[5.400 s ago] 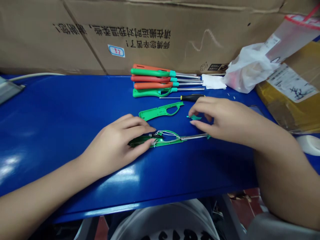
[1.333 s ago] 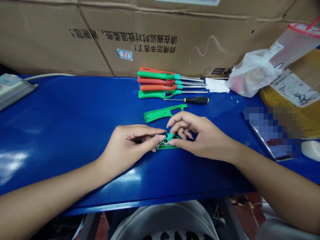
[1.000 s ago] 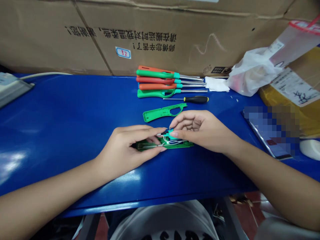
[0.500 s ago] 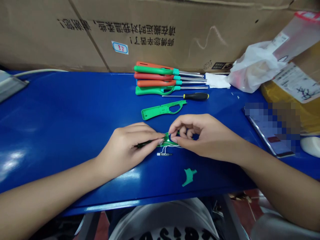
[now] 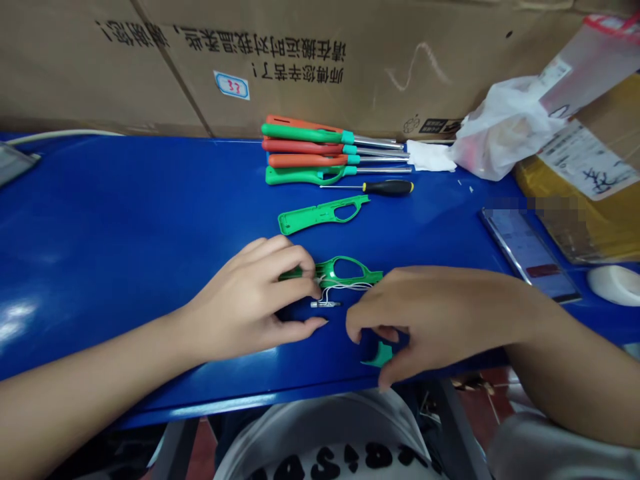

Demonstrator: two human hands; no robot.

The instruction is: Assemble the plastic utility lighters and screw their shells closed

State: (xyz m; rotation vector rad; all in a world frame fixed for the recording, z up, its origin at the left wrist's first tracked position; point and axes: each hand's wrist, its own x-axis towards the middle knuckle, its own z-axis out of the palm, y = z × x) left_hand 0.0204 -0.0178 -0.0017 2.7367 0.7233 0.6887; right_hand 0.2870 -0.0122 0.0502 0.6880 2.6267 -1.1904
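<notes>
My left hand (image 5: 255,293) lies over the left end of a green lighter shell half (image 5: 367,275), its fingers curved and apart and its thumb stretched out. White wires (image 5: 345,287) run along the shell to a small cylindrical igniter piece (image 5: 325,305) on the table just below. My right hand (image 5: 425,320) hovers around a small teal trigger piece (image 5: 383,355), thumb and fingers spread on either side and partly hiding it. I see no grip on the trigger. Another green shell half (image 5: 323,213) lies beyond, its inner side up.
Several assembled long-neck lighters (image 5: 305,160) are stacked at the back, with a screwdriver (image 5: 387,188) in front of them. A phone (image 5: 530,257), a white plastic bag (image 5: 510,127) and a taped parcel (image 5: 585,200) are at the right. A cardboard box (image 5: 225,40) walls off the back.
My right hand has left the shell and moved down toward me to the trigger piece, its fingers spreading. My left hand has loosened its pinch, the thumb moving away from the shell.
</notes>
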